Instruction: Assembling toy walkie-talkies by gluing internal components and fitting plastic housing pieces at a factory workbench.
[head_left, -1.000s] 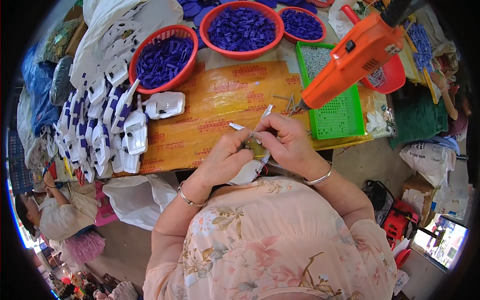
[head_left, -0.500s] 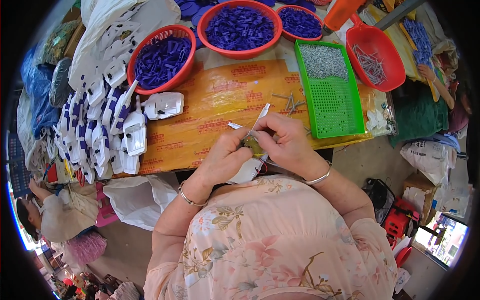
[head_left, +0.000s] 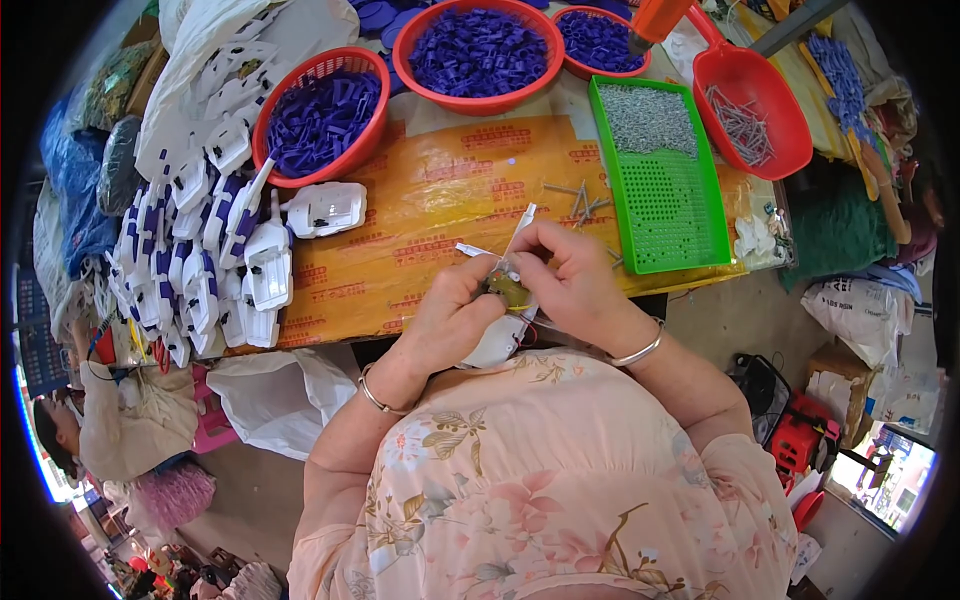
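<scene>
L hand (head_left: 452,312) has its fingers pinching a white plastic housing (head_left: 494,346) at the tabletop's (head_left: 420,205) near edge, approx. mid; R hand's (head_left: 568,282) fingers press together over it (item btwn tips unclear).

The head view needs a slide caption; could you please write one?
The left hand and right hand handle a white plastic piece before a green tray and red containers of purple parts.

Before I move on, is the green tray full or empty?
Neither: the green tray is partly filled, small silvery pieces covering its far end, its perforated floor showing nearer.
</scene>
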